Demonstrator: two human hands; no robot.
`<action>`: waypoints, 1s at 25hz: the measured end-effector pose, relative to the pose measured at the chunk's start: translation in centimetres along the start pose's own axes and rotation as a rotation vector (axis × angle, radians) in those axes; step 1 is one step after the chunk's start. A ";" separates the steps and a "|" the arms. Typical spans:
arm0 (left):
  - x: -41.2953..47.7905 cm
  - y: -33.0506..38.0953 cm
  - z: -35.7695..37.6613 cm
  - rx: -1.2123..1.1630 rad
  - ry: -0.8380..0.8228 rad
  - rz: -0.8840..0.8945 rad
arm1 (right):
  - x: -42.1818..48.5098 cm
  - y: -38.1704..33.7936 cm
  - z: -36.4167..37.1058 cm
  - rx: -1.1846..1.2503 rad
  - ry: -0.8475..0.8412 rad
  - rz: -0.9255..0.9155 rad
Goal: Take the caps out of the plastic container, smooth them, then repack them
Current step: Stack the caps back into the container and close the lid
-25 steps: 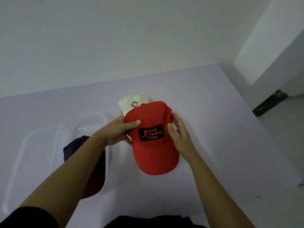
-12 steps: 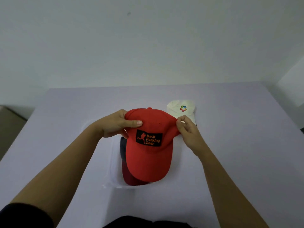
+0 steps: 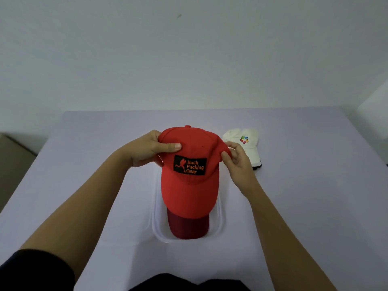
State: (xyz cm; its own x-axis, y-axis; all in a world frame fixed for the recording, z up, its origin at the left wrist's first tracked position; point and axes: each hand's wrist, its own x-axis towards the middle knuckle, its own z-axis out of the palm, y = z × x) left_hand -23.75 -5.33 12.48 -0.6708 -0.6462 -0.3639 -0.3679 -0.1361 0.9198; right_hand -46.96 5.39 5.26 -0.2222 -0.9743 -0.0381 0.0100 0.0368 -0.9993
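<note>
In the left half of the frame, the left grip (image 3: pixel 147 150) is clasping the crown of the red cap (image 3: pixel 190 181) from its left side, with the thumb lying across the front panel just above the black patch and the fingers tucked behind the fabric. The red cap is being held up at the centre of the frame, brim pointing toward the lower edge, directly over the plastic container (image 3: pixel 220 225). That clear container is sitting on the table (image 3: pixel 84 164) at lower centre. A dark red cap (image 3: pixel 188 226) is lying inside it, its brim showing beneath the red brim.

Just right of centre, the right grip (image 3: pixel 237 162) is pinching the right edge of the red crown between thumb and fingertips, so both grips are grasping the same cap. Further right, a white cap (image 3: pixel 241 143) with a small coloured logo is resting on the table outside the container, apart from the hands. A dark edge is showing under its near rim, but what that is cannot be told.

As for progress, the task is looking partly done. One cap is lying out on the table, one is hanging in the hands over the container and at least one is sitting inside. Whether the red cap is coming out or going back in cannot be told from this view. Either way, the white cap is waiting to be repacked.
</note>
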 end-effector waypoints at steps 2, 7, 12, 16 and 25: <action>0.5 0.5 -1.3 0.004 0.039 0.013 | 0.7 0.2 0.2 -0.038 0.022 0.066; 2.6 1.6 -4.8 -0.013 0.140 0.089 | 0.2 4.4 2.3 -0.365 0.112 0.284; 5.7 0.4 -6.5 0.059 0.206 0.096 | 0.3 6.8 5.0 -0.643 -0.252 0.170; 7.5 -1.0 -6.9 0.055 0.237 0.090 | 0.7 8.1 6.2 -0.674 -0.339 0.377; 8.3 -4.4 -5.3 0.000 0.356 0.163 | -1.7 8.7 6.0 -0.702 -0.247 0.191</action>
State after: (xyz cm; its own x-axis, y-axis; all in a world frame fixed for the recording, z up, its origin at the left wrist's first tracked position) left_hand -24.30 -14.08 6.23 -0.4552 -0.8793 -0.1399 -0.2752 -0.0105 0.9613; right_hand -40.62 6.04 -3.33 -0.0538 -0.9552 -0.2910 -0.6136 0.2615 -0.7451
